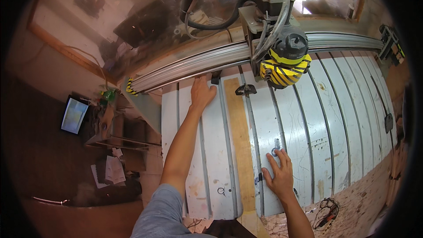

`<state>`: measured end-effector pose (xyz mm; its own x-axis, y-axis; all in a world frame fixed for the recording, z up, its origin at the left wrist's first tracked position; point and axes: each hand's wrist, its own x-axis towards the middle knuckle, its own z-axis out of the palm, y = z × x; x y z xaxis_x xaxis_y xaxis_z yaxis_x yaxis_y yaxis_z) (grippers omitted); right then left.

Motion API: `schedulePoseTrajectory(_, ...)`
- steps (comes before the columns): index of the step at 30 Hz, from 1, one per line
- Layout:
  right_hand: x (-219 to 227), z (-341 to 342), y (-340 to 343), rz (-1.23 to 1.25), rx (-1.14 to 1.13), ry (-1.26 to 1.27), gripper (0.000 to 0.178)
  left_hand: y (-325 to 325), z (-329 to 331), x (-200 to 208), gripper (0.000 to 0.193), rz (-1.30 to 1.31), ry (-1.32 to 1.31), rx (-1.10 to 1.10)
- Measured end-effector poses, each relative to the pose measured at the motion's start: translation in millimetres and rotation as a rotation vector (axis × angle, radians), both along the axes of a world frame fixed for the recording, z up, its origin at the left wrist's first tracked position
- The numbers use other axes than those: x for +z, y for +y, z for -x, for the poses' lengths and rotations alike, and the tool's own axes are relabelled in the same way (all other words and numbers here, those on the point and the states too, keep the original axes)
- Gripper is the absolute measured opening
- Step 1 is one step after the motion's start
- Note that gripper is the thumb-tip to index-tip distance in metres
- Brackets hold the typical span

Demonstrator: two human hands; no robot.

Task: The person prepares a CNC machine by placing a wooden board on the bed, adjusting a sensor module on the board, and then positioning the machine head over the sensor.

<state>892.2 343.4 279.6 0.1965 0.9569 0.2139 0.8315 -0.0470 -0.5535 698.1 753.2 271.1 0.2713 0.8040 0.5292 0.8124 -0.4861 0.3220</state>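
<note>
My left hand (pixel 203 94) reaches far across the white slotted machine bed (pixel 286 114), up to the gantry rail. Its thumb stands apart toward a small dark block (pixel 215 78), and the rail hides the fingertips. My right hand (pixel 279 177) rests on the near part of the bed with its fingers spread, close to a small blue-and-dark mark (pixel 275 152). Between the two hands a long, thin wooden strip (pixel 241 143) lies lengthwise on the bed. A black clamp (pixel 245 90) sits just right of the strip's far end.
A router spindle with a yellow-and-black striped cover (pixel 285 72) hangs from the silver gantry rail (pixel 194 66) over the far bed. A dark flat-ended tool (pixel 388 122) lies at the right. Beyond the near edge is a coiled cable (pixel 327 213). A lit screen (pixel 75 114) stands left.
</note>
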Motion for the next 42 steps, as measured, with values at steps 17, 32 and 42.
schedulePoseTrajectory(17, -2.4, -0.7, -1.0, -0.003, 0.005, -0.003, 0.051, 6.2, 2.3, -1.5, 0.03, 0.108, 0.033, 0.009)
schedulePoseTrajectory(32, -2.6, -2.3, -1.0, 0.005, -0.014, 0.009, 0.051, 6.9, -16.7, 6.0, 0.056, 0.226, -0.015, -0.041)
schedulePoseTrajectory(42, -2.2, -2.4, -1.0, 0.027, -0.018, 0.064, 0.05, 58.2, -43.0, -3.5, 0.069, 0.475, 0.171, 0.026)
